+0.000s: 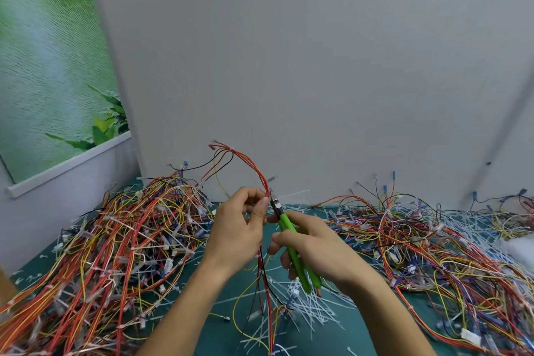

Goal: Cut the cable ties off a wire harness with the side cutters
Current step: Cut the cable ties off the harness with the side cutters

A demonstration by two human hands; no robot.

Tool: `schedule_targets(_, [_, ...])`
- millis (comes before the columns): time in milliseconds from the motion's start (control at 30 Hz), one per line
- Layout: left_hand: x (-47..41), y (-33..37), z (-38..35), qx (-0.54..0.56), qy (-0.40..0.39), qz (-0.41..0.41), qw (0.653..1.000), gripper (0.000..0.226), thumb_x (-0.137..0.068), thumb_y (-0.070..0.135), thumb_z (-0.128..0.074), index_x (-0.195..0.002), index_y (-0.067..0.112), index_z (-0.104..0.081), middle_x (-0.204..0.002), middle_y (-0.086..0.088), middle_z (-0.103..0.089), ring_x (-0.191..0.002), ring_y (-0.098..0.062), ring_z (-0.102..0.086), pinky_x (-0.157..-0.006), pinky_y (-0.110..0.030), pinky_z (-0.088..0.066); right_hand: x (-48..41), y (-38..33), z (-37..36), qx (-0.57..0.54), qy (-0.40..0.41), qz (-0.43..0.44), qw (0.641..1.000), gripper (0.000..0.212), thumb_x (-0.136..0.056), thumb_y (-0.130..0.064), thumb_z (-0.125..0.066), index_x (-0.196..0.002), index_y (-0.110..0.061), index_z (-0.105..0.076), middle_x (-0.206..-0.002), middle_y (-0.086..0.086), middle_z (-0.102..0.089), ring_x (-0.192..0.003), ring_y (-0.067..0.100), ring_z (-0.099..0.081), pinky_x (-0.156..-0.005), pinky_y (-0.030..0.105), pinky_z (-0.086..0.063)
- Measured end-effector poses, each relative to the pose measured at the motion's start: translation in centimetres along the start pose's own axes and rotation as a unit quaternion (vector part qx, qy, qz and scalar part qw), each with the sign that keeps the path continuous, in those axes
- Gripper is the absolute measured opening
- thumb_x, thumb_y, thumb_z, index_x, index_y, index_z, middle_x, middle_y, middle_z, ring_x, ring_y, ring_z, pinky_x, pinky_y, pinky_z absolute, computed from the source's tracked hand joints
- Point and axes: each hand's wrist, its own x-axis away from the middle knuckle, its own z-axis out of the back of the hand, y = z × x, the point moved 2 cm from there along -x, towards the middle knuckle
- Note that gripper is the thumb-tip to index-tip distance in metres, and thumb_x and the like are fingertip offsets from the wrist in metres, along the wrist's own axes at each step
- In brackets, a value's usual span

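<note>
My left hand (241, 222) pinches a red, yellow and black wire harness (254, 167) that arches up above the table and hangs down between my forearms. My right hand (312, 243) grips the green handles of the side cutters (291, 243). The cutters' dark jaws (275, 203) sit right against the harness just beside my left thumb. A white cable tie (273, 178) sticks out from the harness just above the jaws. Whether the jaws are closed on a tie I cannot tell.
A large heap of tied harnesses (115, 240) fills the left of the green mat (219, 329). Another heap (433, 240) covers the right. Several cut white ties (306, 309) lie under my hands. A grey wall (289, 66) stands close behind.
</note>
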Motion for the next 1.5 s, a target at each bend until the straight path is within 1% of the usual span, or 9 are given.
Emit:
schedule_targets(67, [0.01,-0.03,0.03,-0.003,-0.002,0.003,1.000,0.003,-0.099,0.029,-0.061,-0.101,0.028,-0.063,-0.090,0.007,-0.070,-0.087,-0.010,-0.069,-0.076,-0.036,-0.060,-0.05,-0.01,0.03,0.014,0.006,0.007,1.000,0.028,-0.097,-0.015,-0.061,-0.125,-0.019,-0.062,-0.092,0.009,-0.076,-0.064,0.019,-0.061,-0.058,0.037,-0.056])
schedule_targets(267, [-0.04,-0.21,-0.09,0.001,0.001,0.007,1.000,0.002,-0.099,0.029,-0.060,-0.099,0.027,-0.062,-0.088,0.006,-0.070,-0.083,-0.010,-0.069,-0.074,-0.034,-0.059,-0.05,-0.03,-0.06,0.021,0.007,0.015,1.000,0.017,-0.092,-0.003,-0.055,-0.102,-0.014,-0.062,-0.052,-0.006,-0.061,-0.044,0.016,-0.047,-0.045,0.027,-0.044])
schedule_targets(467, [0.00,-0.25,-0.24,-0.016,-0.010,0.006,1.000,0.005,-0.099,0.032,-0.059,-0.100,0.028,-0.062,-0.091,0.008,-0.070,-0.088,-0.009,-0.068,-0.073,-0.025,-0.057,0.09,-0.19,-0.25,-0.008,-0.004,0.007,1.000,0.020,-0.099,-0.010,-0.054,-0.117,-0.013,-0.062,-0.077,0.007,-0.071,-0.058,0.030,-0.058,-0.055,0.041,-0.054])
schedule_targets(600, [0.04,-0.02,-0.24,-0.016,-0.018,-0.002,1.000,0.003,-0.099,0.031,-0.059,-0.098,0.031,-0.061,-0.091,0.008,-0.069,-0.086,-0.009,-0.068,-0.072,-0.026,-0.055,0.17,-0.19,-0.13,-0.031,-0.024,-0.013,0.999,0.018,-0.104,-0.019,-0.056,-0.119,-0.011,-0.062,-0.086,0.013,-0.069,-0.066,0.029,-0.062,-0.064,0.046,-0.059])
schedule_targets(767, [0.10,0.11,-0.17,-0.009,-0.028,-0.002,1.000,0.003,-0.099,0.029,-0.059,-0.100,0.029,-0.062,-0.091,0.008,-0.069,-0.088,-0.012,-0.068,-0.077,-0.034,-0.058,0.09,-0.09,-0.04,-0.021,-0.026,-0.009,0.999,0.018,-0.104,-0.021,-0.056,-0.118,-0.011,-0.060,-0.084,0.008,-0.068,-0.066,0.028,-0.060,-0.063,0.046,-0.058])
schedule_targets(933, [0.13,0.19,-0.06,-0.018,-0.022,-0.004,1.000,0.005,-0.099,0.030,-0.059,-0.100,0.026,-0.062,-0.091,0.007,-0.069,-0.088,-0.011,-0.067,-0.074,-0.029,-0.057,-0.20,0.29,0.15,-0.011,-0.014,0.012,1.000,0.018,-0.102,-0.014,-0.055,-0.119,-0.014,-0.062,-0.077,0.007,-0.063,-0.052,0.018,-0.050,-0.047,0.031,-0.047])
schedule_targets(1200, [0.15,0.37,-0.01,-0.022,-0.018,-0.003,1.000,0.004,-0.100,0.029,-0.059,-0.101,0.027,-0.062,-0.092,0.007,-0.069,-0.090,-0.013,-0.068,-0.078,-0.037,-0.058,-0.30,0.55,0.27,-0.017,-0.023,0.016,0.999,0.019,-0.102,-0.015,-0.053,-0.118,-0.016,-0.062,-0.070,0.002,-0.057,-0.050,0.015,-0.045,-0.046,0.028,-0.042])
schedule_targets(1333, [0.10,0.33,-0.12,-0.016,-0.019,0.010,1.000,0.005,-0.100,0.027,-0.059,-0.101,0.024,-0.062,-0.092,0.005,-0.069,-0.091,-0.016,-0.068,-0.080,-0.043,-0.058,-0.23,0.34,-0.05,-0.050,-0.031,0.008,0.998,0.017,-0.105,-0.017,-0.053,-0.118,-0.009,-0.060,-0.072,0.007,-0.061,-0.051,0.022,-0.050,-0.049,0.032,-0.048])
schedule_targets(1500, [0.17,0.37,-0.21,-0.023,-0.024,0.009,0.999,0.004,-0.101,0.025,-0.059,-0.102,0.024,-0.063,-0.090,0.007,-0.069,-0.087,-0.012,-0.067,-0.075,-0.032,-0.057,-0.13,0.32,-0.09,-0.022,-0.041,0.001,0.999,0.022,-0.105,-0.025,-0.056,-0.117,-0.006,-0.058,-0.080,0.005,-0.064,-0.065,0.028,-0.060,-0.059,0.044,-0.057])
